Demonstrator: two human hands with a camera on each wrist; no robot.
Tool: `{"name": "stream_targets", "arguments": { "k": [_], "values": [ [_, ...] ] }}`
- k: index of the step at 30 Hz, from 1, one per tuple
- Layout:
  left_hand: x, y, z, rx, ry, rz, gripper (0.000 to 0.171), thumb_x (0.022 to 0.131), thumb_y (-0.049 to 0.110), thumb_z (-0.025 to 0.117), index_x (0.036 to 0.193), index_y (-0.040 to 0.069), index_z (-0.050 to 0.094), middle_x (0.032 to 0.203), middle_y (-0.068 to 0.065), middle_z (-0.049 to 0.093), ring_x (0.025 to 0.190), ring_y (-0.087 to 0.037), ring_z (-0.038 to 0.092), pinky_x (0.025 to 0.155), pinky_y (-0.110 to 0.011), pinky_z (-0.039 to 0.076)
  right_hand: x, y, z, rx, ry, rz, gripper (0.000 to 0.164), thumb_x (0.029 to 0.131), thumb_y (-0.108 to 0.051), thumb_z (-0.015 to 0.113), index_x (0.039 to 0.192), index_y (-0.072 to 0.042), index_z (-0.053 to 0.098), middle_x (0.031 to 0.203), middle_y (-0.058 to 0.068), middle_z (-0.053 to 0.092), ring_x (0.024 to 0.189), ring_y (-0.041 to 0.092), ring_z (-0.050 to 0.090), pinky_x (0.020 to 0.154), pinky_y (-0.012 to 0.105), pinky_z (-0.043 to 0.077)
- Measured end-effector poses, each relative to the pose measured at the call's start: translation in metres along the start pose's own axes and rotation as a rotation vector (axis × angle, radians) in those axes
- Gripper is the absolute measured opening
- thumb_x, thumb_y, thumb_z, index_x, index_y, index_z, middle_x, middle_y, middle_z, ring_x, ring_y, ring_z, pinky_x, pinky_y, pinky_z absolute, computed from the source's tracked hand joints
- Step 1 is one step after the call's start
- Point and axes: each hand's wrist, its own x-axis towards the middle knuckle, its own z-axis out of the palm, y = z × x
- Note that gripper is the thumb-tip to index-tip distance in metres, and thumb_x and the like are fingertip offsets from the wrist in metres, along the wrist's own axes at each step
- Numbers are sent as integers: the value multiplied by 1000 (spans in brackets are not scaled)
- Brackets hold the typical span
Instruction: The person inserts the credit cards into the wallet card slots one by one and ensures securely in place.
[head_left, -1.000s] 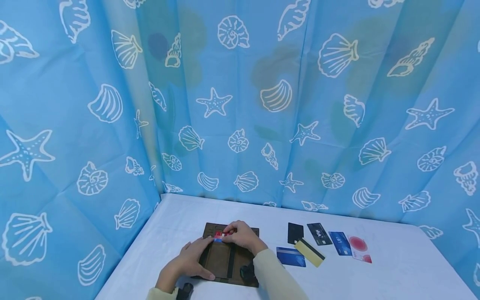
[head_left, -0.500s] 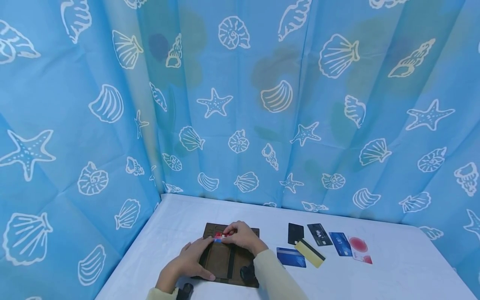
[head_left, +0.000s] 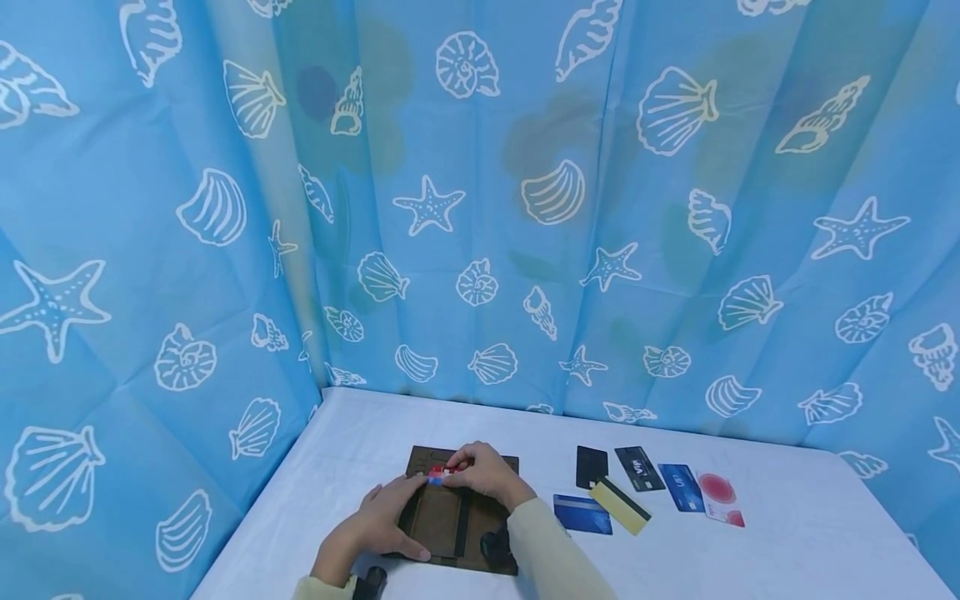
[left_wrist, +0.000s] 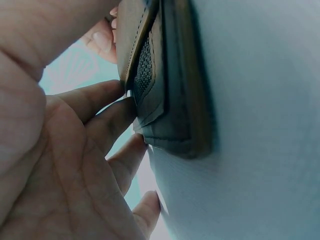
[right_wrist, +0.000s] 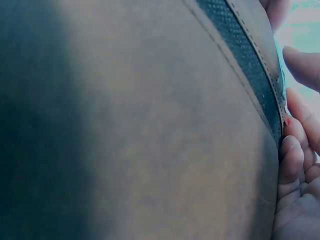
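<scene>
A dark brown leather wallet (head_left: pixel 435 523) lies open flat on the white table in the head view, with a dark strap down its middle. At its upper part sits a small red and blue card (head_left: pixel 437 480), partly covered by fingers. My right hand (head_left: pixel 489 479) pinches this card between thumb and fingers, its wrist over the wallet's right half. My left hand (head_left: pixel 378 518) spreads along the wallet's left side, thumb on the near edge and fingertips by the card. In the left wrist view, the left fingertips (left_wrist: pixel 131 105) touch the wallet's layered edge, fingers nearly straight.
Right of the wallet, several cards lie on the table: a plain black card (head_left: pixel 591 466), a black VIP card (head_left: pixel 640 468), a blue card (head_left: pixel 681 487), a white and red card (head_left: pixel 720 497), a gold card (head_left: pixel 617 508) overlapping another blue card (head_left: pixel 579 514). A shell-patterned curtain (head_left: pixel 480 250) hangs behind.
</scene>
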Motion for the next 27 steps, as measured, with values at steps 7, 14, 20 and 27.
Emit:
{"name": "stream_targets", "arguments": {
  "k": [7,14,20,27],
  "values": [
    [1,1,0,5,-1,-4,107,63,43,92,149,8,38,152,-15,44,145,-41,31,114,-75,15,0,-1,-1,4,-2,8,19,84,-22,79,97,-11,70,96,3,58,86,19,53,72,31,48],
    [2,-1,3,-4,-12,-25,108,63,45,92,150,9,38,152,-14,44,145,-41,31,114,-75,14,-2,2,3,-2,6,-8,20,83,-21,80,96,-10,69,95,4,58,85,20,52,71,33,48],
    [4,4,-1,-9,7,-19,106,63,42,93,148,9,40,151,-15,46,144,-41,33,114,-76,13,-1,0,-1,-15,17,-14,21,83,-22,79,96,-10,68,96,5,57,85,20,52,71,33,49],
    [7,-2,3,-26,1,-25,109,60,49,92,148,11,41,151,-16,46,144,-43,32,115,-75,13,-1,-2,-1,-3,9,-17,21,82,-20,80,95,-8,68,95,5,57,84,20,52,70,33,47]
  ]
}}
